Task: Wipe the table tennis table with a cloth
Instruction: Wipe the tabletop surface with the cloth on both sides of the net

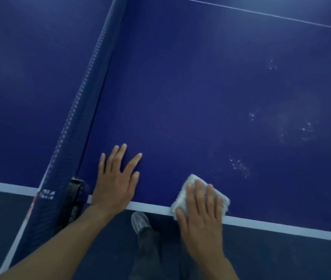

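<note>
- White cloth (184, 190): one, folded into a pad. It lies on the near edge of the table (180, 98), overlapping the white border line (281, 225).
- My right hand (201, 211): fingers straight and spread, pressing the cloth flat. Nothing is pinched or curled round.
- My left hand (116, 178): palm down on the bare blue surface just beside the net (83, 110), fingers splayed, holding nothing. It serves as a brace.
- Step in hand, as I judge it: wiping is under way on the half to the right of the net, with the cloth at the near edge.
- Outstanding soiling: four clusters of pale specks (238, 164), all beyond and to the right of the cloth, apart from it. The nearest lies near the cloth's far corner.
- Next move calls for: pushing the pad away from me and rightward over those clusters with even downward pressure, left hand steadying.
- Count: one table, one net, one net clamp (75, 199), one cloth, two hands, one shoe (140, 221) visible on the floor below.
</note>
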